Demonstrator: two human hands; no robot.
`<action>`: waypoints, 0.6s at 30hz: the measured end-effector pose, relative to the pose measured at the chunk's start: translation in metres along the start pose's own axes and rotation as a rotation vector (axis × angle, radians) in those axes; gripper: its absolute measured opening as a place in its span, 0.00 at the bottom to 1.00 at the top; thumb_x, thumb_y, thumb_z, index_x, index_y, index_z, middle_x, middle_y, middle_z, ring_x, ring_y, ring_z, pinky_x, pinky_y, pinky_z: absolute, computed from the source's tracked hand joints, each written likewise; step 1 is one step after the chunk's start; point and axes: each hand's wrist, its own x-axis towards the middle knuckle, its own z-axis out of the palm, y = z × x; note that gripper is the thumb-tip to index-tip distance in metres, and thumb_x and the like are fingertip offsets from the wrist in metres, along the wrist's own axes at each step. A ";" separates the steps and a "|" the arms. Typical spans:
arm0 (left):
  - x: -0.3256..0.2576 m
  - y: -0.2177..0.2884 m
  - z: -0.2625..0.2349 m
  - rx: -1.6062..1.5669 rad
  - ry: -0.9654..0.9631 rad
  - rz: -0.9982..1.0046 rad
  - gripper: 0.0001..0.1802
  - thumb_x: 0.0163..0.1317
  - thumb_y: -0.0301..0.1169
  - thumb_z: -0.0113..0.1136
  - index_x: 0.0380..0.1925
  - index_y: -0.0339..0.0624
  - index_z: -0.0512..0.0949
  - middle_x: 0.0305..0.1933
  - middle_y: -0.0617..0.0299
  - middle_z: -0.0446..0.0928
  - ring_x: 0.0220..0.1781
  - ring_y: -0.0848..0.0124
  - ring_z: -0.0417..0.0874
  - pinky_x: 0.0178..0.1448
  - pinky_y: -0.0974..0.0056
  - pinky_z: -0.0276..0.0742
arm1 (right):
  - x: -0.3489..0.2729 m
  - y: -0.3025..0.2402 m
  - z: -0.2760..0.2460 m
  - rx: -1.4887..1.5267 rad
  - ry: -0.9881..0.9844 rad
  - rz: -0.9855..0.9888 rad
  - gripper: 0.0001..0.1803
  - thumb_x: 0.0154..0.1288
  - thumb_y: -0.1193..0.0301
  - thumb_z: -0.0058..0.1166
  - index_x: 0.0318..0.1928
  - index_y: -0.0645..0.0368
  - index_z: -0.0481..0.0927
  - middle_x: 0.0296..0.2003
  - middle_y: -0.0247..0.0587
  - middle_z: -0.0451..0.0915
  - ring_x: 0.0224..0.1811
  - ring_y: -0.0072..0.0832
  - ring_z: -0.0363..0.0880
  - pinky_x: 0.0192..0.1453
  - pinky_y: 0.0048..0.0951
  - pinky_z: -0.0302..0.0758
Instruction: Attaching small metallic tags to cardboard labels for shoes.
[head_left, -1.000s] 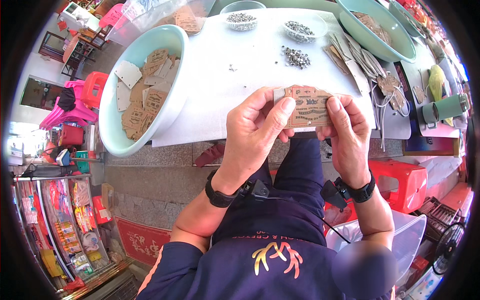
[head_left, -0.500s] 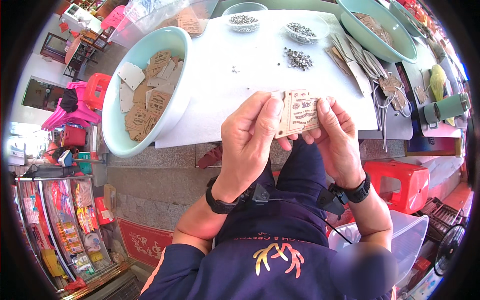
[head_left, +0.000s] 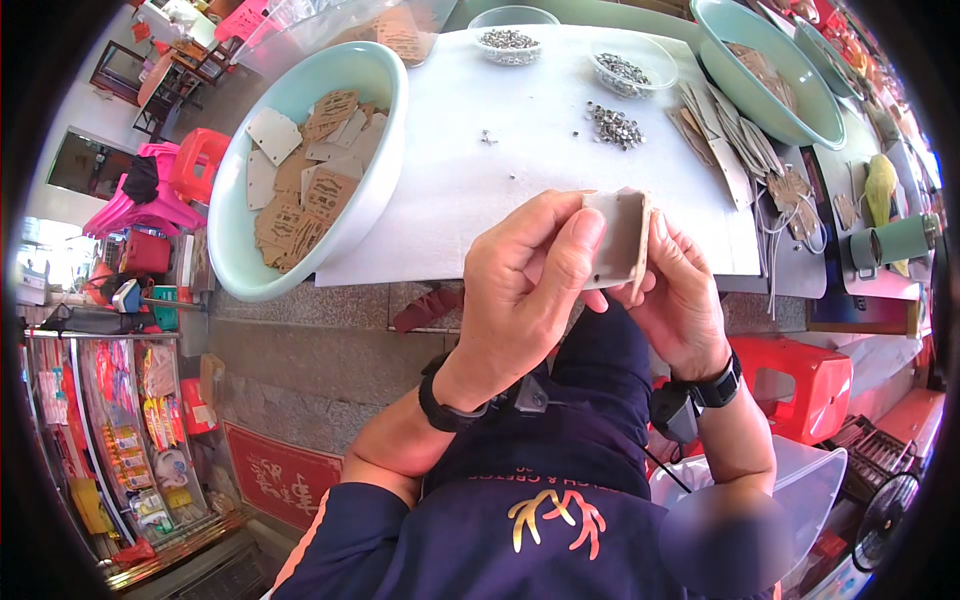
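Observation:
Above the near edge of the white table, my left hand [head_left: 530,290] pinches a small cardboard tag [head_left: 620,240] between thumb and fingers. Its plain grey-white inner face shows, with small holes near the lower edge. At its right side a brown edge stands nearly edge-on, held by the thumb and fingers of my right hand [head_left: 682,290]. Whether this is one folded tag or two tags held together, I cannot tell. Just beyond my hands, a loose pile of small metal eyelets [head_left: 615,126] lies on the white tabletop [head_left: 440,180].
A pale green basin [head_left: 232,215] of brown and white tags stands at left. Two clear bowls of metal pieces, one a round bowl [head_left: 512,55], sit at the back. Stacked tags [head_left: 725,140], another basin [head_left: 825,115] and a green mug [head_left: 895,240] are at right.
The tag's printed brown face has turned out of sight, and its pale inner side now shows, with the right part swung edge-on. Both hands appear slightly farther right.

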 end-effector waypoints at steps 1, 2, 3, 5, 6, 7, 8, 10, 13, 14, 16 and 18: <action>-0.001 0.001 0.000 0.002 -0.009 -0.015 0.15 0.73 0.30 0.48 0.46 0.26 0.76 0.33 0.56 0.81 0.26 0.75 0.80 0.30 0.71 0.77 | 0.000 0.002 -0.004 0.038 -0.032 0.007 0.14 0.76 0.65 0.45 0.51 0.62 0.75 0.28 0.28 0.74 0.25 0.12 0.65 0.30 0.18 0.68; -0.001 0.001 0.001 0.002 -0.008 -0.013 0.15 0.73 0.30 0.48 0.46 0.26 0.76 0.33 0.56 0.81 0.26 0.75 0.80 0.30 0.71 0.77 | 0.001 0.004 -0.005 0.077 -0.065 0.013 0.14 0.76 0.65 0.45 0.52 0.62 0.75 0.28 0.28 0.75 0.25 0.12 0.65 0.30 0.18 0.68; -0.001 0.001 0.001 -0.024 -0.009 0.003 0.14 0.73 0.30 0.49 0.46 0.27 0.76 0.33 0.58 0.80 0.28 0.78 0.80 0.29 0.73 0.77 | 0.000 0.003 -0.004 0.076 -0.065 0.012 0.14 0.76 0.65 0.45 0.52 0.62 0.75 0.28 0.28 0.75 0.25 0.12 0.65 0.30 0.18 0.68; -0.002 0.000 0.001 -0.048 -0.010 0.019 0.12 0.72 0.29 0.51 0.45 0.29 0.76 0.32 0.60 0.79 0.30 0.80 0.80 0.29 0.75 0.76 | -0.001 0.001 0.000 0.054 0.006 0.044 0.14 0.76 0.65 0.45 0.52 0.62 0.75 0.28 0.28 0.75 0.25 0.12 0.64 0.30 0.18 0.68; -0.003 -0.001 0.001 -0.036 -0.007 0.026 0.12 0.72 0.29 0.51 0.46 0.29 0.75 0.32 0.59 0.79 0.30 0.80 0.80 0.29 0.75 0.76 | -0.001 0.001 0.001 0.054 0.007 0.043 0.14 0.76 0.65 0.45 0.52 0.62 0.75 0.28 0.28 0.75 0.25 0.12 0.64 0.30 0.18 0.68; -0.003 -0.001 0.000 -0.023 -0.005 0.033 0.12 0.72 0.29 0.52 0.46 0.29 0.74 0.32 0.59 0.79 0.30 0.79 0.80 0.29 0.75 0.76 | 0.000 0.001 0.001 0.071 -0.023 0.035 0.14 0.76 0.65 0.45 0.52 0.62 0.75 0.28 0.29 0.75 0.25 0.13 0.65 0.30 0.18 0.68; -0.004 -0.002 0.000 -0.023 -0.007 0.033 0.12 0.72 0.29 0.52 0.46 0.29 0.74 0.32 0.59 0.79 0.30 0.79 0.80 0.29 0.75 0.76 | 0.001 0.001 0.001 0.089 -0.052 0.028 0.14 0.76 0.65 0.45 0.51 0.62 0.75 0.29 0.29 0.76 0.25 0.13 0.66 0.30 0.18 0.68; -0.004 -0.004 -0.001 -0.072 0.012 0.062 0.12 0.72 0.29 0.52 0.47 0.29 0.73 0.34 0.58 0.80 0.31 0.79 0.81 0.29 0.74 0.78 | 0.002 0.001 0.002 0.042 -0.049 -0.020 0.14 0.76 0.65 0.46 0.50 0.61 0.76 0.29 0.30 0.76 0.25 0.13 0.67 0.30 0.18 0.69; -0.004 -0.003 -0.002 0.044 0.041 0.046 0.12 0.74 0.29 0.47 0.47 0.30 0.71 0.36 0.53 0.81 0.28 0.74 0.81 0.29 0.71 0.78 | 0.001 0.001 -0.001 -0.104 -0.003 -0.126 0.13 0.76 0.64 0.47 0.47 0.61 0.76 0.29 0.30 0.77 0.25 0.14 0.69 0.30 0.18 0.69; -0.004 -0.005 -0.002 0.043 0.038 0.045 0.12 0.74 0.29 0.47 0.47 0.30 0.71 0.36 0.53 0.81 0.28 0.74 0.81 0.29 0.71 0.78 | 0.000 0.001 -0.002 -0.203 0.039 -0.186 0.12 0.76 0.64 0.47 0.45 0.61 0.76 0.29 0.30 0.77 0.25 0.14 0.69 0.30 0.18 0.69; -0.004 -0.008 -0.004 -0.008 0.057 0.002 0.12 0.73 0.30 0.47 0.49 0.30 0.70 0.37 0.52 0.81 0.29 0.73 0.82 0.28 0.71 0.78 | -0.001 0.002 0.005 -0.228 0.084 -0.247 0.12 0.75 0.64 0.50 0.42 0.61 0.76 0.29 0.30 0.76 0.24 0.14 0.69 0.30 0.18 0.70; -0.004 -0.009 -0.003 -0.033 0.069 -0.016 0.12 0.73 0.30 0.47 0.48 0.30 0.71 0.37 0.52 0.82 0.29 0.73 0.82 0.28 0.71 0.78 | -0.001 0.004 0.008 -0.337 0.160 -0.329 0.12 0.74 0.64 0.51 0.42 0.62 0.76 0.30 0.31 0.77 0.25 0.14 0.71 0.29 0.18 0.71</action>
